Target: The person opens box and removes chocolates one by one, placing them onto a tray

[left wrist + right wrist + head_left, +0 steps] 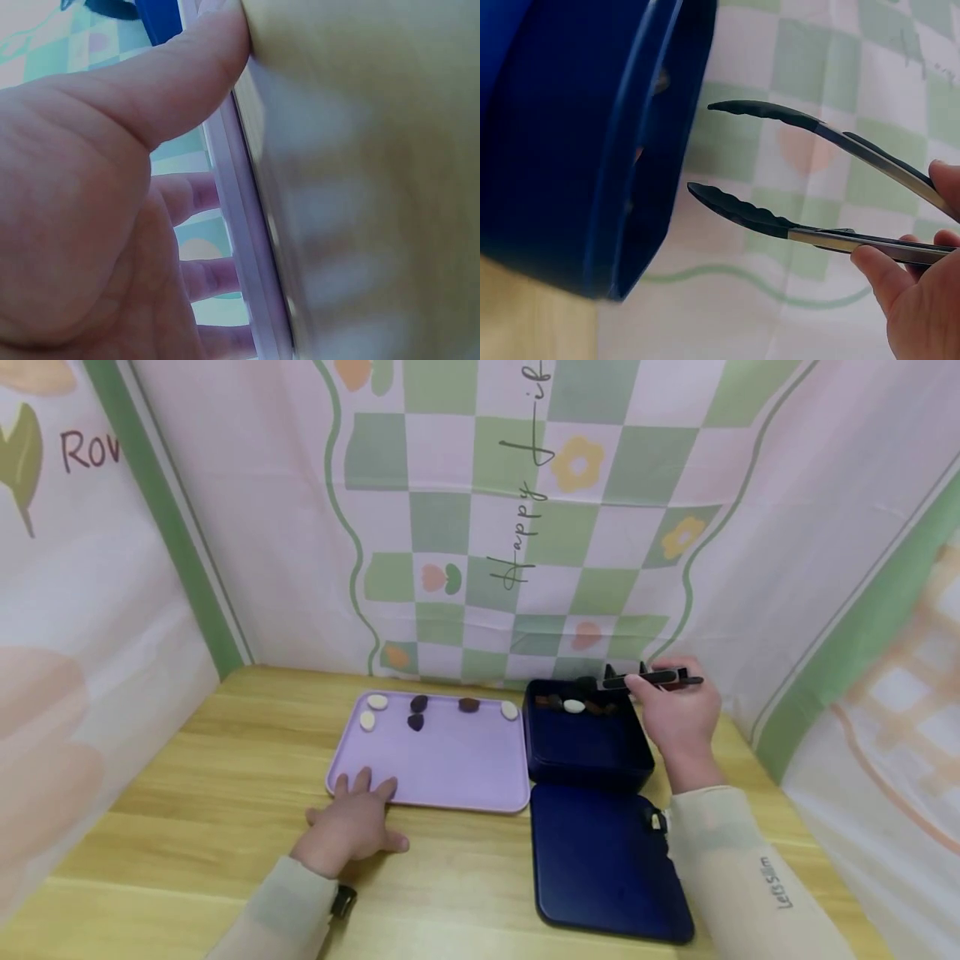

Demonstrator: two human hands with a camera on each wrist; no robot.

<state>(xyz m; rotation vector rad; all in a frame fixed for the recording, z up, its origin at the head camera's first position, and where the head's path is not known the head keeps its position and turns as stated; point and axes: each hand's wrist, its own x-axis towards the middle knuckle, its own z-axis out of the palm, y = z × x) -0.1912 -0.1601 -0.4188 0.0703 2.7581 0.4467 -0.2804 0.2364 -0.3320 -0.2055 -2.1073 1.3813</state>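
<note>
My right hand [681,718] grips a pair of tongs [874,159] with metal arms and dark scalloped tips. The tips stand apart with nothing between them, at the rim of a navy box [592,752]. Inside the box, along its far side, lie a white stone [573,706] and several brown and dark ones. My left hand [351,827] rests at the near left edge of a lilac tray [450,768], fingers spread over the rim and thumb toward the table. Along the tray's far side are white stones [377,702], dark stones [418,702] and a brown stone [468,704].
The box's navy lid [607,868] lies flat on the wooden table [187,810], in front of the box and by my right sleeve. The tray's right edge is close against the box. A patterned cloth [517,527] hangs behind the table.
</note>
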